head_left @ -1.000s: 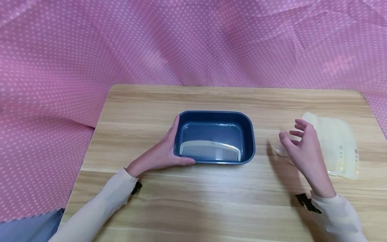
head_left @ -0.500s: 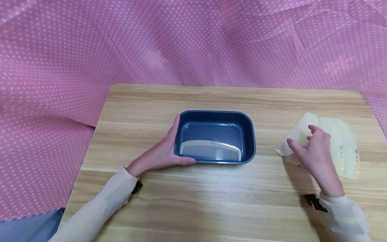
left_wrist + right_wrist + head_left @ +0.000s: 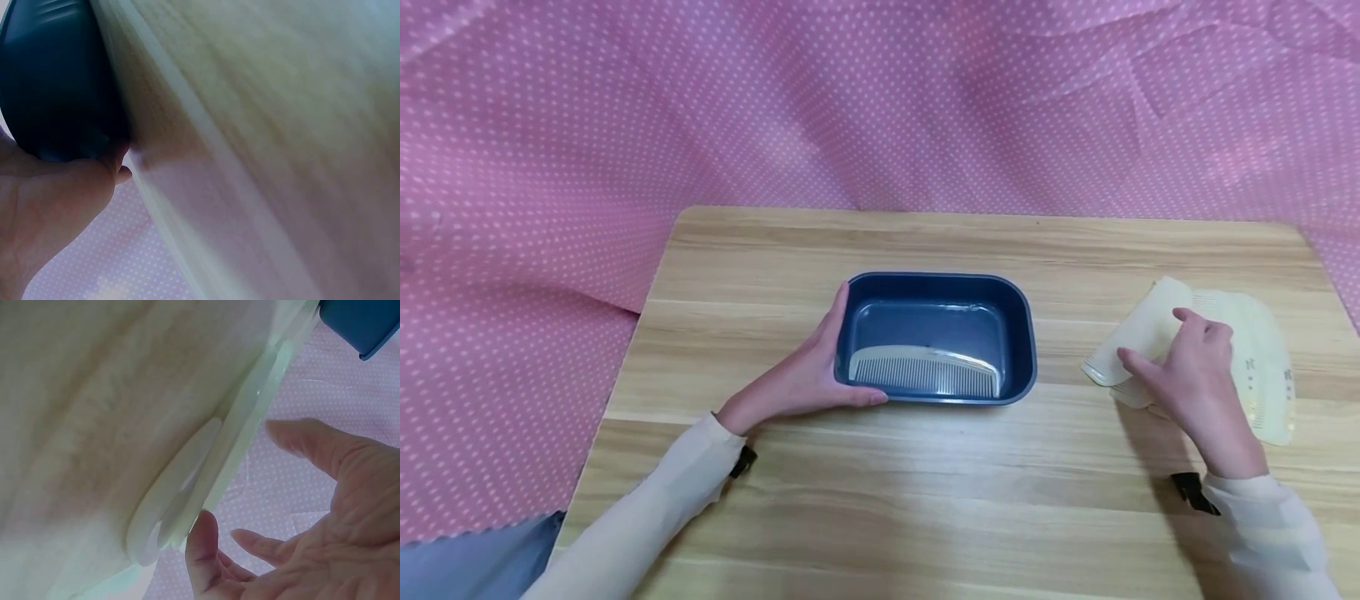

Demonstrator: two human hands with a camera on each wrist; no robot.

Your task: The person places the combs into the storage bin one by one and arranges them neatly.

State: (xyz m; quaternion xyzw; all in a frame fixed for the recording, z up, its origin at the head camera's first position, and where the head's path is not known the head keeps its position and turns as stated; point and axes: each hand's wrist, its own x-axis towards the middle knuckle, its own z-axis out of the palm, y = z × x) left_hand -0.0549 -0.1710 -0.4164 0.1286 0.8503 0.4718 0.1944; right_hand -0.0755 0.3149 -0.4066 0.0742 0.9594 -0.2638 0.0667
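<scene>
A dark blue rectangular box (image 3: 936, 287) stands in mid-table in the head view, with one pale comb (image 3: 925, 371) lying inside along its near wall. My left hand (image 3: 801, 379) grips the box's left end, thumb along the front wall and fingers up the left side; the left wrist view shows the palm against the box (image 3: 59, 81). On the right, several cream combs (image 3: 1262, 367) lie overlapping in a fan. My right hand (image 3: 1198, 379) is over them, thumb and fingers spread apart with nothing between them. In the right wrist view, one fingertip is right at the edge of the stacked combs (image 3: 237, 437).
The wood-grain table (image 3: 925, 492) carries the box and the combs. A pink polka-dot cloth (image 3: 880, 100) hangs behind it and down the left side. Dark straps (image 3: 1195, 493) show at the sleeve cuffs.
My right hand has moved right and lower toward the combs, uncovering the leftmost comb of the fan. The left hand and the box have stayed in place.
</scene>
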